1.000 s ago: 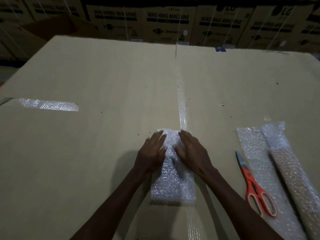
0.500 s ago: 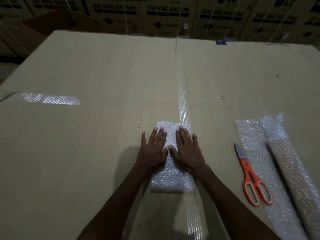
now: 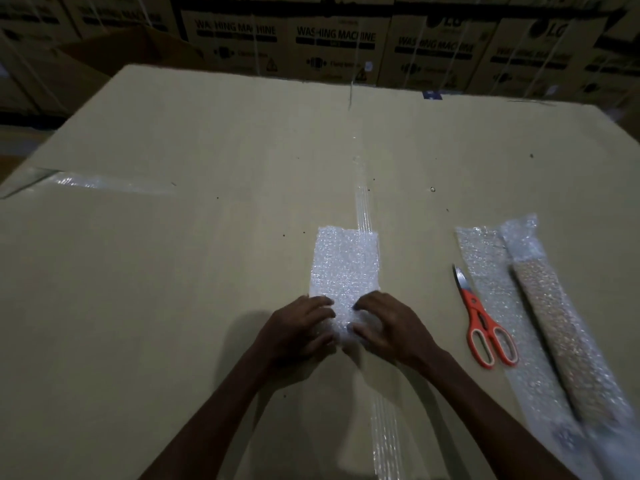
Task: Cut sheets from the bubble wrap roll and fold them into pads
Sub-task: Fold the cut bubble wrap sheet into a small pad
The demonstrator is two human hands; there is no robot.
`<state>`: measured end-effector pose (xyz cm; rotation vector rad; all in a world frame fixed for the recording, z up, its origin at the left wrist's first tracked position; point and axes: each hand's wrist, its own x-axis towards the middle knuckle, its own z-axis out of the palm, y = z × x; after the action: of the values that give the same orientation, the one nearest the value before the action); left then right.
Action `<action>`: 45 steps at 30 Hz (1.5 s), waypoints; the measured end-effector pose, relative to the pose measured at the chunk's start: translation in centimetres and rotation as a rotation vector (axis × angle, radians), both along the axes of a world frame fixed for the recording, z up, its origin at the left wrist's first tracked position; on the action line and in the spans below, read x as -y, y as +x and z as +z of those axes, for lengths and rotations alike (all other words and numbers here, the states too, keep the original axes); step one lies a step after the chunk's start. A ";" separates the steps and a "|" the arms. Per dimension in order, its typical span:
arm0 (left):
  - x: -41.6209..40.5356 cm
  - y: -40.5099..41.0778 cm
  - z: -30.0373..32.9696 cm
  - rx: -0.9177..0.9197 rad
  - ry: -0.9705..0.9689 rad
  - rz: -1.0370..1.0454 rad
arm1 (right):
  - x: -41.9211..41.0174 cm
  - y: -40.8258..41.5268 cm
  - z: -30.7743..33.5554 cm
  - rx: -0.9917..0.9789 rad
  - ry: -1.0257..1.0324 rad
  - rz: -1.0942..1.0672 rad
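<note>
A folded strip of white bubble wrap [image 3: 344,263] lies lengthwise on the taped seam of a big cardboard box top [image 3: 173,289]. My left hand [image 3: 298,329] and my right hand [image 3: 388,327] grip its near end, fingers and thumbs curled round the edge, which is lifted a little off the cardboard. The far end lies flat. To the right lies the bubble wrap roll [image 3: 561,327] with a loose strip [image 3: 491,282] beside it, and orange-handled scissors [image 3: 485,327] rest against that strip.
Stacked washing machine cartons [image 3: 336,39] form a wall behind the box top. A strip of clear tape [image 3: 90,183] shines at the left edge, another tape line [image 3: 384,431] runs down the centre toward me. The scene is dim.
Both hands slid back from lying flat on the pad's far part to its near end, and their fingers have curled round that edge.
</note>
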<state>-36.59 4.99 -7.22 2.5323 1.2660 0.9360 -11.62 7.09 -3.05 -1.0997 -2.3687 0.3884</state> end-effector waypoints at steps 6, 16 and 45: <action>0.9 -0.3 -1.2 -0.083 -0.014 -0.024 | 1.8 0.2 -1.8 0.191 -0.005 0.039; 1.5 0.8 1.0 0.032 -0.154 0.081 | 2.4 0.7 1.0 -0.052 -0.179 -0.043; -12.9 0.2 0.6 -0.365 -0.273 0.143 | -8.1 -6.4 1.0 -0.149 -0.165 -0.596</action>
<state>-36.42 17.92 -6.66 2.4877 1.5659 0.2948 -18.00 15.22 -2.10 -1.7116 -1.7916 0.4300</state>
